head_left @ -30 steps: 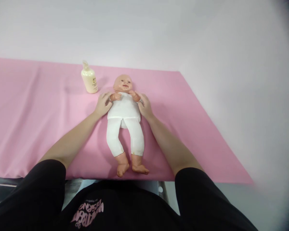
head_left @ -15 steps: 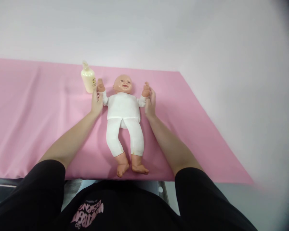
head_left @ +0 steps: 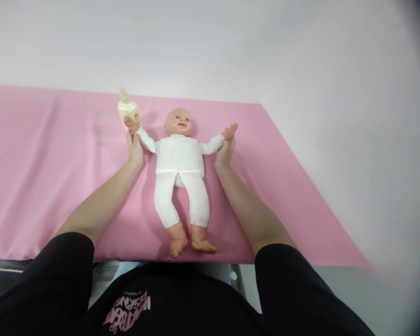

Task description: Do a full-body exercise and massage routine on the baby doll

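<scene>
A baby doll (head_left: 179,154) in a white top and white trousers lies on its back, head away from me, bare feet toward me. Its arms are spread out to both sides. My left hand (head_left: 135,148) is closed around the doll's arm near the wrist, on the left. On the other side my right hand (head_left: 226,151) grips the other arm at the wrist; part of its fingers is hidden behind the doll's arm. Behind the doll's left-side hand stands a pump bottle (head_left: 128,107) of pale yellow liquid, its lower part covered.
A pink sheet (head_left: 56,172) covers the table, with creases on the left. White wall (head_left: 210,51) rises behind it and on the right. The table's front edge lies close to my body.
Both my hands have moved outward, drawing the doll's arms from bent and raised to stretched sideways. The doll's body and the bottle have stayed in place.
</scene>
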Demonstrator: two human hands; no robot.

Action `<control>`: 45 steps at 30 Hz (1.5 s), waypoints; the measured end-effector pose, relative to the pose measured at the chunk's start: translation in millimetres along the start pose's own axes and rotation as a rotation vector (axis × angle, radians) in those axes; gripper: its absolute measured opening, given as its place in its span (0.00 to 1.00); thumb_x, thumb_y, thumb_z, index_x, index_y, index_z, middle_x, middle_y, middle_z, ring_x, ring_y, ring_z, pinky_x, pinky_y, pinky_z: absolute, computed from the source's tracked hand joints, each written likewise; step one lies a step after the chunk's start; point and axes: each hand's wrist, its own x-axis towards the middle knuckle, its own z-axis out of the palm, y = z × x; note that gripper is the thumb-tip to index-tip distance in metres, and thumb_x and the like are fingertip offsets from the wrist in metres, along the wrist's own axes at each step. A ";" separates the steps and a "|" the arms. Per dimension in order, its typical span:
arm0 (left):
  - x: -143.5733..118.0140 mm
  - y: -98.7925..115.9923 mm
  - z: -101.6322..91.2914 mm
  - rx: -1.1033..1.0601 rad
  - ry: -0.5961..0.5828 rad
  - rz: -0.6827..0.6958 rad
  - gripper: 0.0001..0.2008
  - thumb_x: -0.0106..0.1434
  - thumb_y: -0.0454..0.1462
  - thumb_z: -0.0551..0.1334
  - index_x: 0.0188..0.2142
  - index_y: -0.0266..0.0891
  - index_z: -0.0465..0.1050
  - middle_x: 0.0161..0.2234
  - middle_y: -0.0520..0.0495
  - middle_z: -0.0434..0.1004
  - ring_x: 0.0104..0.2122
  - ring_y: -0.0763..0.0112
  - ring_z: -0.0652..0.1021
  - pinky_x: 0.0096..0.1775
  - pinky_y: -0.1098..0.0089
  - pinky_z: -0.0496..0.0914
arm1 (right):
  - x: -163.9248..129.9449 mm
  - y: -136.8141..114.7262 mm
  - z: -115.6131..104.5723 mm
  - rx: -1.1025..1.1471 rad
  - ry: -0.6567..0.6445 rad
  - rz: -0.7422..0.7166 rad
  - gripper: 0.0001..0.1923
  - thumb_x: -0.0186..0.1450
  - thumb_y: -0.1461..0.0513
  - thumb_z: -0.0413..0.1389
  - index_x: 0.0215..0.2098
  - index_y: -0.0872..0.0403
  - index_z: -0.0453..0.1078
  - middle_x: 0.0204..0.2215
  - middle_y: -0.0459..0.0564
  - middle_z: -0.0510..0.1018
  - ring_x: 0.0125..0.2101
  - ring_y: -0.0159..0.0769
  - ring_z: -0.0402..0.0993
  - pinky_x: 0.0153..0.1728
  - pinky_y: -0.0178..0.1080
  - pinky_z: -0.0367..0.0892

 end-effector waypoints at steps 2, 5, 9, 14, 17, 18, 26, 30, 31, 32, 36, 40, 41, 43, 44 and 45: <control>-5.6 6.9 2.1 0.058 -0.054 0.075 0.24 0.72 0.54 0.59 0.62 0.50 0.65 0.65 0.43 0.70 0.66 0.61 0.71 0.68 0.59 0.65 | -4.4 -17.5 9.5 -0.053 0.023 -0.040 0.31 0.69 0.51 0.51 0.70 0.42 0.58 0.71 0.49 0.62 0.73 0.46 0.57 0.73 0.64 0.53; -14.7 16.2 4.9 0.137 -0.185 0.190 0.32 0.68 0.61 0.60 0.64 0.49 0.66 0.66 0.41 0.69 0.67 0.56 0.70 0.68 0.56 0.63 | -13.9 -45.3 22.9 -0.170 -0.119 -0.032 0.35 0.70 0.47 0.52 0.72 0.44 0.53 0.74 0.52 0.57 0.74 0.48 0.54 0.73 0.63 0.52; -23.8 23.9 8.3 0.215 -0.386 0.349 0.38 0.67 0.63 0.59 0.67 0.45 0.64 0.69 0.37 0.66 0.70 0.51 0.66 0.71 0.52 0.57 | -25.2 -67.3 31.7 -0.320 -0.294 -0.086 0.34 0.71 0.47 0.52 0.72 0.45 0.55 0.71 0.53 0.63 0.72 0.49 0.58 0.73 0.60 0.53; -29.4 32.1 12.5 0.367 -0.575 0.455 0.31 0.67 0.53 0.65 0.65 0.43 0.69 0.66 0.37 0.71 0.67 0.48 0.69 0.71 0.47 0.55 | -30.0 -72.1 35.0 -0.439 -0.502 -0.237 0.27 0.70 0.56 0.51 0.67 0.43 0.66 0.64 0.50 0.74 0.64 0.49 0.69 0.70 0.58 0.60; -31.0 36.1 15.1 0.464 -0.679 0.469 0.27 0.65 0.46 0.65 0.63 0.45 0.73 0.65 0.39 0.72 0.67 0.46 0.70 0.70 0.43 0.56 | -29.8 -72.6 36.6 -0.487 -0.580 -0.282 0.28 0.68 0.62 0.49 0.66 0.44 0.68 0.61 0.51 0.77 0.61 0.48 0.71 0.67 0.60 0.63; -31.2 36.5 15.5 0.484 -0.697 0.474 0.27 0.65 0.45 0.64 0.63 0.45 0.73 0.66 0.40 0.72 0.67 0.46 0.70 0.70 0.43 0.57 | -29.7 -72.7 36.9 -0.495 -0.585 -0.283 0.29 0.67 0.63 0.48 0.66 0.44 0.68 0.61 0.51 0.77 0.61 0.48 0.71 0.67 0.60 0.63; -29.9 30.8 10.5 0.341 -0.540 0.448 0.34 0.70 0.54 0.62 0.69 0.42 0.63 0.71 0.37 0.63 0.72 0.51 0.63 0.73 0.50 0.53 | -26.0 -66.2 29.3 -0.441 -0.340 -0.175 0.31 0.70 0.52 0.52 0.70 0.44 0.58 0.69 0.53 0.67 0.70 0.51 0.59 0.74 0.62 0.51; -26.1 30.3 9.6 0.184 -0.363 0.337 0.37 0.70 0.56 0.62 0.72 0.46 0.57 0.73 0.39 0.58 0.74 0.53 0.57 0.75 0.54 0.49 | -19.8 -52.4 25.3 -0.331 -0.195 -0.189 0.36 0.70 0.52 0.52 0.73 0.44 0.49 0.72 0.54 0.58 0.74 0.49 0.52 0.74 0.65 0.48; -24.1 29.5 9.4 0.158 -0.315 0.322 0.37 0.70 0.56 0.62 0.72 0.47 0.56 0.74 0.41 0.55 0.75 0.55 0.54 0.75 0.55 0.47 | -17.9 -47.1 24.3 -0.306 -0.162 -0.195 0.37 0.69 0.53 0.52 0.74 0.44 0.47 0.72 0.54 0.56 0.74 0.48 0.51 0.74 0.65 0.48; -21.5 28.1 9.1 0.141 -0.271 0.314 0.36 0.71 0.54 0.62 0.72 0.48 0.56 0.75 0.43 0.53 0.76 0.56 0.52 0.75 0.56 0.46 | -15.9 -41.2 22.9 -0.287 -0.129 -0.198 0.38 0.69 0.54 0.51 0.74 0.44 0.45 0.73 0.54 0.55 0.74 0.48 0.51 0.73 0.65 0.48; -9.1 17.6 5.5 0.098 -0.140 0.291 0.32 0.73 0.47 0.61 0.72 0.52 0.53 0.77 0.49 0.44 0.77 0.61 0.48 0.76 0.56 0.44 | -8.5 -15.2 13.2 -0.247 0.016 -0.141 0.41 0.67 0.58 0.50 0.75 0.47 0.40 0.73 0.58 0.51 0.74 0.47 0.54 0.73 0.64 0.50; -1.3 9.4 0.8 0.060 -0.054 0.242 0.34 0.73 0.43 0.61 0.73 0.50 0.49 0.78 0.48 0.40 0.77 0.63 0.48 0.76 0.58 0.44 | -2.6 4.0 0.7 -0.211 0.132 0.009 0.43 0.65 0.59 0.51 0.74 0.49 0.38 0.73 0.61 0.50 0.73 0.46 0.56 0.72 0.65 0.51; -1.1 9.4 0.3 0.062 -0.041 0.230 0.35 0.72 0.42 0.61 0.74 0.51 0.49 0.78 0.48 0.40 0.77 0.63 0.47 0.76 0.58 0.44 | -1.6 5.9 -1.1 -0.203 0.151 0.035 0.43 0.64 0.59 0.51 0.74 0.49 0.39 0.73 0.62 0.51 0.72 0.46 0.57 0.72 0.65 0.51; -2.7 12.3 0.7 0.077 -0.032 0.218 0.34 0.72 0.43 0.61 0.73 0.53 0.50 0.78 0.50 0.42 0.77 0.64 0.48 0.76 0.57 0.43 | -0.9 4.6 -1.7 -0.183 0.166 0.045 0.42 0.65 0.58 0.52 0.73 0.50 0.40 0.72 0.62 0.53 0.71 0.47 0.59 0.72 0.64 0.53; -4.4 14.7 1.4 0.087 -0.039 0.220 0.33 0.73 0.44 0.61 0.73 0.53 0.51 0.77 0.50 0.43 0.77 0.63 0.48 0.76 0.57 0.44 | -1.3 1.3 -0.4 -0.176 0.158 0.030 0.42 0.65 0.57 0.52 0.73 0.50 0.41 0.72 0.62 0.53 0.71 0.47 0.60 0.71 0.64 0.55; -6.5 17.4 2.3 0.097 -0.053 0.229 0.32 0.73 0.45 0.61 0.72 0.53 0.53 0.77 0.50 0.44 0.77 0.63 0.48 0.76 0.56 0.44 | -2.3 -3.7 2.1 -0.175 0.139 0.004 0.40 0.67 0.56 0.52 0.74 0.49 0.42 0.72 0.62 0.54 0.71 0.47 0.61 0.71 0.63 0.56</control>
